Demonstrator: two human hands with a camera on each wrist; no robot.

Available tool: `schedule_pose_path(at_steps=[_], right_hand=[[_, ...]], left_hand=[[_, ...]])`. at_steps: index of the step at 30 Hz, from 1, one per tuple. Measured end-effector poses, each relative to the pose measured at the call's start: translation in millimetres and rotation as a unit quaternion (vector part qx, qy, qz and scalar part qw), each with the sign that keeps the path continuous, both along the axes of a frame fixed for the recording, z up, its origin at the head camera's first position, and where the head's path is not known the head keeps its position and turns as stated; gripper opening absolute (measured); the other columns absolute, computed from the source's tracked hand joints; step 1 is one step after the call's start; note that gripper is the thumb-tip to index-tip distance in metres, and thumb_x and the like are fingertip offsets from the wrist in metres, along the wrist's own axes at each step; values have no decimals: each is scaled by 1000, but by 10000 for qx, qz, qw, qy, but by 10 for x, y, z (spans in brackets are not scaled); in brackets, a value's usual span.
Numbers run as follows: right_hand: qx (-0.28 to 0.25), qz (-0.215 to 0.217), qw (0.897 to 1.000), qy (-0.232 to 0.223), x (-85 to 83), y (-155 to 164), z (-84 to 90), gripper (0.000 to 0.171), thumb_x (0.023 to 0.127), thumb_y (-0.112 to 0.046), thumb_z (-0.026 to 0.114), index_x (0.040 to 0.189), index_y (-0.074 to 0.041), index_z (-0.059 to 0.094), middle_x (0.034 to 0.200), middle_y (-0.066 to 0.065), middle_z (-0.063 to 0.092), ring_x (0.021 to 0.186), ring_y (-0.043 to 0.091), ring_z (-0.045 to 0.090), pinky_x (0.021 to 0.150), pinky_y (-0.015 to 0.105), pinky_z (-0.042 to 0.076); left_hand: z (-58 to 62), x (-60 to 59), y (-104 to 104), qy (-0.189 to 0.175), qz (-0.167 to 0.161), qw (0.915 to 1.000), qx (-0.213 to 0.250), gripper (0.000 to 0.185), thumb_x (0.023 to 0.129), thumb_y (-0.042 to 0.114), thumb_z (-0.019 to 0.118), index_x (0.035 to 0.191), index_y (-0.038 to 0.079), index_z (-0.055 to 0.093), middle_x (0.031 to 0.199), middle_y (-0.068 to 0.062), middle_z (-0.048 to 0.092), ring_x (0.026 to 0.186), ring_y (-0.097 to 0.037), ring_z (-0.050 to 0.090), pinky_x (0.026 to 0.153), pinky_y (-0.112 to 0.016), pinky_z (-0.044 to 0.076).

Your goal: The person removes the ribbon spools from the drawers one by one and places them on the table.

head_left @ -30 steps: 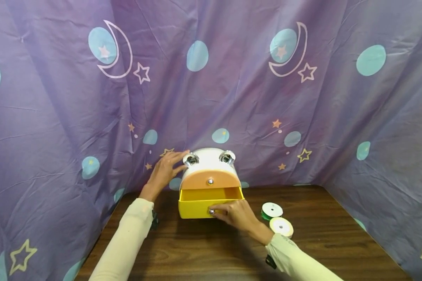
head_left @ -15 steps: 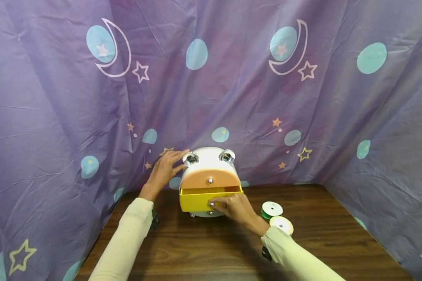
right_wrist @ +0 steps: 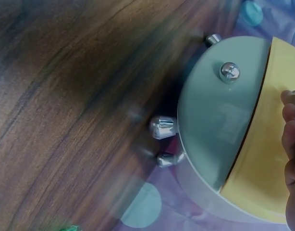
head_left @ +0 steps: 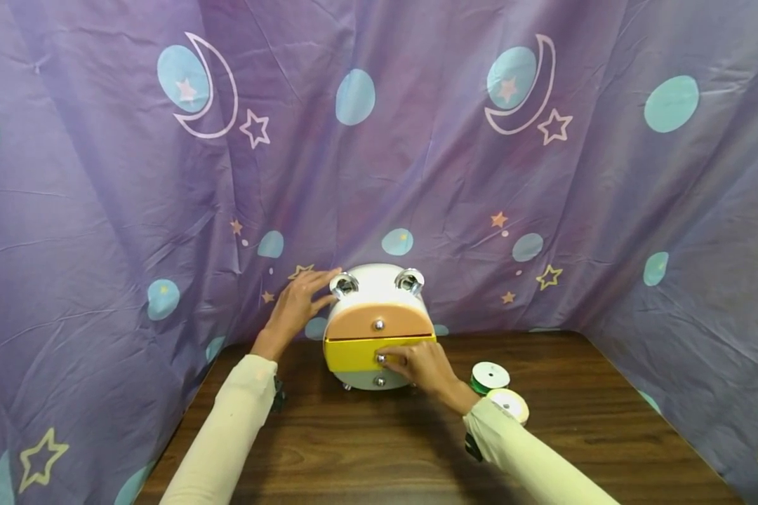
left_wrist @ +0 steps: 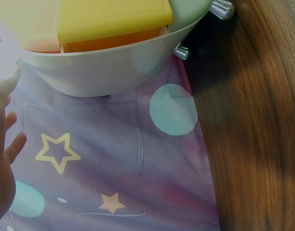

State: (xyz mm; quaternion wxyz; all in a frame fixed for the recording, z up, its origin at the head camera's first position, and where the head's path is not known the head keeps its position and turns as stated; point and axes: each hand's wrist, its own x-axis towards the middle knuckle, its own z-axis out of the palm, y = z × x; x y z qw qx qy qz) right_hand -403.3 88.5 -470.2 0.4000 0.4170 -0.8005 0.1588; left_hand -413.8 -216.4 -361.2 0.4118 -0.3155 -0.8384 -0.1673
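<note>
Nearest the camera, two cream sleeves reach over the dark wood-grain tabletop (head_left: 366, 449), its surface smooth and slightly glossy. Just right of the right forearm lie two ribbon spools, a green one (head_left: 489, 376) and a pale yellow one (head_left: 509, 404), flat on their round white faces and touching each other. The right hand (head_left: 420, 366) has its fingers curled at the small chrome knob (head_left: 382, 359) of the yellow drawer (head_left: 354, 355), so the grip looks to be a pinch on that knob; the drawer front sits nearly flush with the body. It is the middle tier of a small round drawer box (head_left: 375, 327) standing at the back of the tabletop against the cloth, with an orange drawer (head_left: 360, 322) above and a pale green one (right_wrist: 219, 115) below, each with its own knob, and short chrome feet underneath. The box reads as light, stiff, smooth plastic, likely to slide on the wood, with the knob the only purchase on a drawer. The left hand (head_left: 297, 305) rests flat-fingered, its grip released, against the white shell's upper left side. Behind hangs a creased purple cloth (head_left: 417, 154) printed with moons, stars and teal dots.
</note>
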Motion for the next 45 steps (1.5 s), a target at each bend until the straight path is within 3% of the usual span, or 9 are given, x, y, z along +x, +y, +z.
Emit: schedule_pose_path(at_steps=[9, 20, 28, 34, 37, 45], right_hand=[[-87, -100, 9999, -110, -42, -16, 4, 26, 81, -39, 90, 106, -39, 82, 79, -5, 78, 50, 3, 54, 42, 29, 50], [-63, -57, 9998, -170, -60, -21, 0, 27, 82, -38, 89, 108, -38, 82, 82, -6, 79, 52, 1, 55, 44, 25, 50], [-80, 96, 9999, 27, -47, -16, 2, 30, 81, -35, 91, 110, -35, 82, 72, -7, 75, 48, 0, 49, 41, 23, 47], [-183, 455, 9979, 414, -25, 33, -88, 44, 73, -33, 96, 114, -31, 82, 65, -7, 71, 47, 0, 50, 41, 22, 47], [-187, 670, 9960, 553, -15, 63, -142, 47, 70, -33, 97, 114, -31, 82, 70, -8, 75, 49, -2, 54, 42, 20, 48], [-60, 748, 9962, 451, -54, 132, -318, 46, 70, -36, 97, 113, -33, 82, 82, -5, 79, 53, -1, 56, 47, 23, 53]], left_hand=[[-6, -12, 2, 4, -2, 10000, -3, 63, 83, 15, 88, 142, 13, 65, 125, -14, 72, 120, -38, 65, 114, -55, 46], [2, -31, -2, 37, -94, 9999, 50, 65, 81, 10, 90, 141, 12, 65, 124, -15, 73, 119, -40, 64, 113, -56, 46], [4, -19, -6, 76, -61, 9999, 28, 64, 81, 13, 89, 141, 11, 66, 124, -15, 73, 118, -37, 65, 114, -55, 46], [-8, -32, -9, -46, -56, 9999, 74, 64, 81, 13, 89, 141, 12, 66, 125, -15, 72, 120, -39, 64, 115, -56, 45], [-9, -35, -14, -29, -22, 10000, 64, 63, 82, 14, 88, 141, 12, 66, 125, -14, 72, 120, -41, 64, 115, -56, 45], [-20, -29, -16, -116, -1, 9999, 72, 63, 84, 16, 87, 143, 14, 64, 127, -14, 72, 123, -42, 63, 115, -55, 45]])
